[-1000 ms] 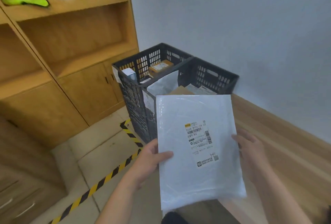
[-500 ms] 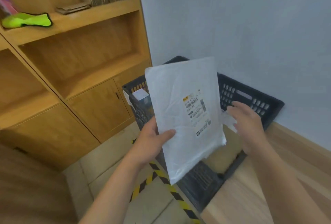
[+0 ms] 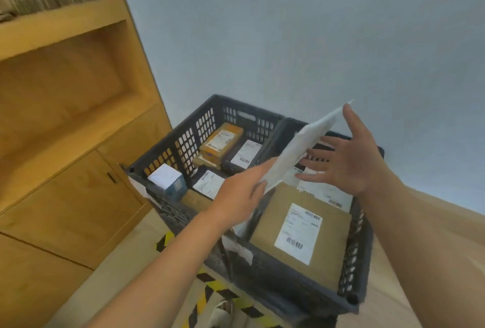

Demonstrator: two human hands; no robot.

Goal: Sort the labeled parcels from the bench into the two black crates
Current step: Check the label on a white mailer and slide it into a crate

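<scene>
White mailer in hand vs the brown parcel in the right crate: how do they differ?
The white mailer is tilted in the air, gripped by the left hand; the brown parcel lies flat in the right crate. The brown parcel's label faces up; the white mailer shows none from here. Both are thin, flat packets.

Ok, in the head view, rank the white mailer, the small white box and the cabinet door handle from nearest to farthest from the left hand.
1. white mailer: pinched at its lower end by the left hand.
2. small white box: to the left, in the near corner of the left crate.
3. cabinet door handle: farther left, beyond the crate.
</scene>
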